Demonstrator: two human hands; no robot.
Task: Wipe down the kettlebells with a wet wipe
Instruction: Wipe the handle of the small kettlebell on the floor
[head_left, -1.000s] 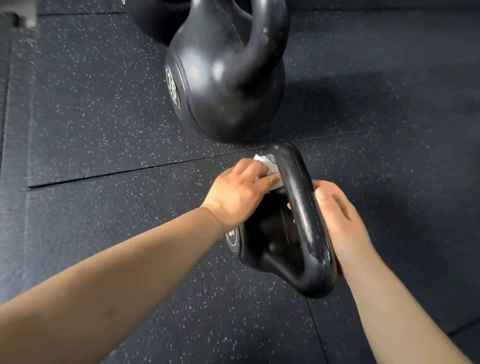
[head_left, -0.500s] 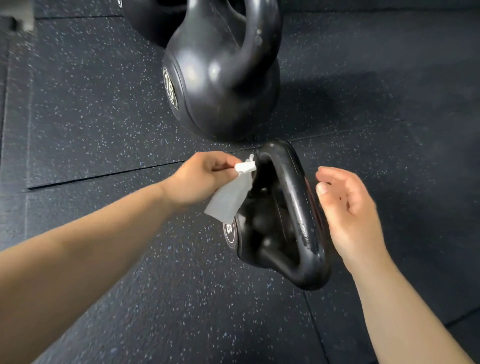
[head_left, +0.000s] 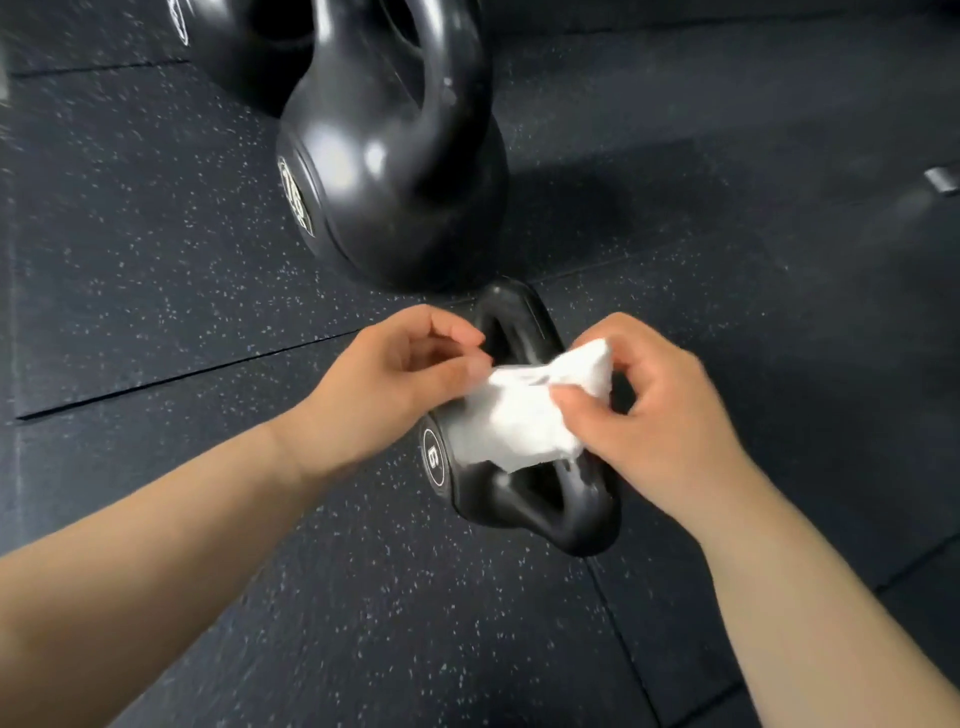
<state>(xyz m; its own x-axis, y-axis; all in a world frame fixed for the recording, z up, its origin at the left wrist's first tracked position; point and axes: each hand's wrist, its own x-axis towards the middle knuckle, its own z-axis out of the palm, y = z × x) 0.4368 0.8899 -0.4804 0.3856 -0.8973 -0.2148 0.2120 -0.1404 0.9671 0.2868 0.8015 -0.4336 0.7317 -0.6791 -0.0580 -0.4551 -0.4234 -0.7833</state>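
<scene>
On the dark speckled floor (head_left: 156, 519) stand three kettlebells, as far as the view shows: a small one (head_left: 530, 499) marked 6 near the middle, a large one (head_left: 395, 171) just behind it toward the top edge of the view, and part of a third (head_left: 244, 41) cut off at the top left; the small and the large stand close together, and whether they touch cannot be told; there is one wipe (head_left: 524, 415), white and crumpled, and two bare hands; a small grey thing (head_left: 943, 179) lies at the far right edge, too blurred to name. Seams between the floor mats run slantwise, one from the left edge toward the small kettlebell, another from beneath it down toward the bottom edge; the floor left of the kettlebells, in front of them and to the right is open. The wipe is held above the small kettlebell's handle and body, covering part of them, stretched between the two hands; the left hand (head_left: 395, 384) has its fingers curled, thumb and fingertips pinched at the wipe's left corner; the right hand (head_left: 665, 415) has thumb and fingers closed on the wipe's right side, a bunched fold rising above the thumb; both forearms reach in from the lower corners of the view; wet streaks show on the handle below the wipe.
</scene>
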